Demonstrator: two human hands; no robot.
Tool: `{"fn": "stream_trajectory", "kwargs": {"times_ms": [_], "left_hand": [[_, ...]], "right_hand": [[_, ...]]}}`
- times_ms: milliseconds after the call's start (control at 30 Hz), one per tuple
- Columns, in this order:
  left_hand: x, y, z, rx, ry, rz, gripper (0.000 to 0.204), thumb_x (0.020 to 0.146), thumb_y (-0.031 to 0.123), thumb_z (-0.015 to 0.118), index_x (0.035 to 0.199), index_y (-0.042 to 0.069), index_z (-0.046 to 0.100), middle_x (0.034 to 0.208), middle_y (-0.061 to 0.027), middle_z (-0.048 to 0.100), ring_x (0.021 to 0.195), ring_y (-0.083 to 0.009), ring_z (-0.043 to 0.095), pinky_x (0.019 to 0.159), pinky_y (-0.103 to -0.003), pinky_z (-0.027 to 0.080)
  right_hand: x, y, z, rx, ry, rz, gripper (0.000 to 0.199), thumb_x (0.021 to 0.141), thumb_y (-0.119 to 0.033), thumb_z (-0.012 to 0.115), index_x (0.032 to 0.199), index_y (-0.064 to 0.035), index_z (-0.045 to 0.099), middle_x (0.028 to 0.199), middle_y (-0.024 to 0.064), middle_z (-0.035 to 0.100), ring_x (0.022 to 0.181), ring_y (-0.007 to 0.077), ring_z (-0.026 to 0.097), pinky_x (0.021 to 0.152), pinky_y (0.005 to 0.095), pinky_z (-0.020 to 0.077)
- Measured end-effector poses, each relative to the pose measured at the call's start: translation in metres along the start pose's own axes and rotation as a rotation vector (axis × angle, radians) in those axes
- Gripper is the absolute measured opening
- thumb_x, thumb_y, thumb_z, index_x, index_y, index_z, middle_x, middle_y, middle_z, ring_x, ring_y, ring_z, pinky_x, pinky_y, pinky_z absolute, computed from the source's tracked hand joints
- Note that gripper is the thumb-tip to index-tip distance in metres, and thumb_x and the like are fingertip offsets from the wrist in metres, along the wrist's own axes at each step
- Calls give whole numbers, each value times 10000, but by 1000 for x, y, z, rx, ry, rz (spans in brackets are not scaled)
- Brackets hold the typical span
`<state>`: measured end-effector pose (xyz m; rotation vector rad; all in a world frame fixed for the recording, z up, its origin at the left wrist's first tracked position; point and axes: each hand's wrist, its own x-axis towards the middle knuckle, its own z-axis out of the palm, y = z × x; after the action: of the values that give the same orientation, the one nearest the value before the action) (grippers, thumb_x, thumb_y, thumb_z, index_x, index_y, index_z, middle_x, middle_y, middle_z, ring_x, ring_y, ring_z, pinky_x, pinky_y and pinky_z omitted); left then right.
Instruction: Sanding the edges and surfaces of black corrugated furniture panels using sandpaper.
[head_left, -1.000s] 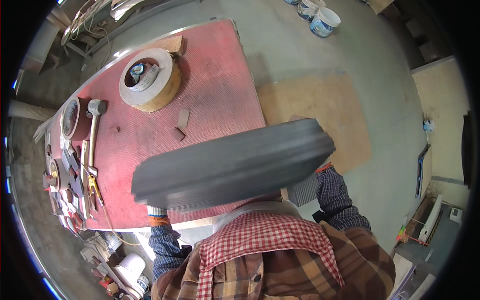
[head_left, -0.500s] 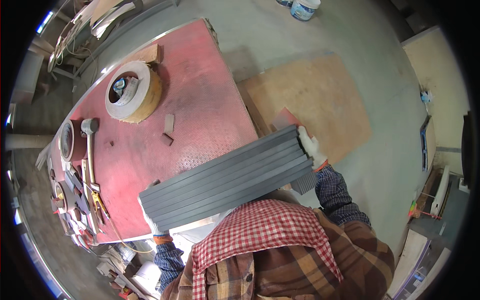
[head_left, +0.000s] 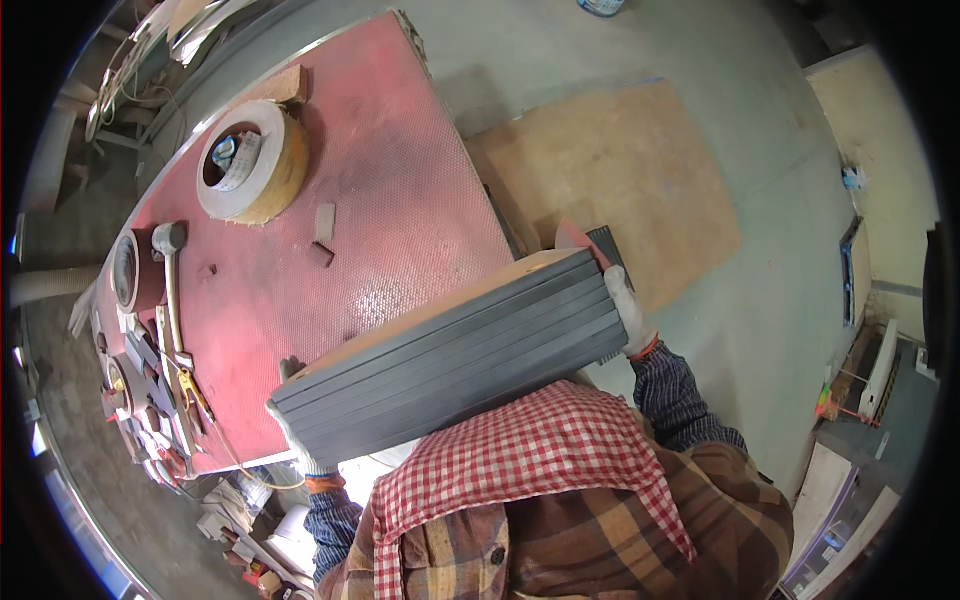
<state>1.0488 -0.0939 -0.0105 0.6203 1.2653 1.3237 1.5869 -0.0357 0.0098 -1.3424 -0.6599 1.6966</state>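
Note:
I hold a stack of long grey slats (head_left: 450,355), topped by a thin wooden board, tilted on edge against my chest over the near end of a red table (head_left: 400,200). My left hand (head_left: 295,445), in a white glove, grips the stack's lower left end. My right hand (head_left: 628,310), also gloved, clasps the upper right end. Both hands are partly hidden by the stack.
On the table lie a big roll of tape (head_left: 250,165), a hammer (head_left: 172,280), a smaller roll (head_left: 128,270), small wooden blocks (head_left: 322,235) and hand tools (head_left: 150,400) along the left edge. A plywood sheet (head_left: 620,180) lies on the concrete floor to the right.
The stack has tipped from lying flat in front of me onto its edge, showing its layered side. It has come lower and closer to my chest.

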Motion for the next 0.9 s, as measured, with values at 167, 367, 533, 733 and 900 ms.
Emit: {"fn": "stream_trajectory", "kwargs": {"times_ms": [167,367,533,733,900], "left_hand": [[-6,14,11,944,-30,192,662,1218,459,332,1703,14,399,1712,-175,470,1549,-275,471,1320,-402,341],[0,13,14,52,8,-86,709,1219,517,313,1731,28,356,1744,-166,443,1568,-276,456,1323,-393,335],[-13,21,19,93,22,-4,948,1138,757,207,1779,59,236,1835,-150,275,1691,-302,260,1391,-431,183],[-26,35,27,166,-15,40,1128,1028,920,205,1790,89,211,1857,-152,215,1714,-315,204,1399,-463,147],[-28,27,13,208,-53,58,1110,1038,909,212,1792,93,215,1862,-147,208,1714,-311,196,1392,-457,145]], "right_hand": [[11,19,-22,43,84,17,699,1170,-615,481,1520,-27,621,1348,76,733,1188,155,708,1030,364,580],[28,32,-47,262,-48,-35,658,1203,-560,427,1556,-26,581,1457,99,677,1306,216,643,1151,383,509],[33,32,-50,337,-54,-9,663,1206,-580,391,1555,-50,587,1466,81,672,1290,226,639,1131,387,516],[36,25,-45,283,-72,-92,636,1218,-550,381,1560,-51,576,1472,74,662,1312,234,628,1161,395,500],[39,24,-33,311,23,-85,603,1226,-502,387,1583,-48,558,1526,77,642,1376,228,609,1228,381,453]]}}
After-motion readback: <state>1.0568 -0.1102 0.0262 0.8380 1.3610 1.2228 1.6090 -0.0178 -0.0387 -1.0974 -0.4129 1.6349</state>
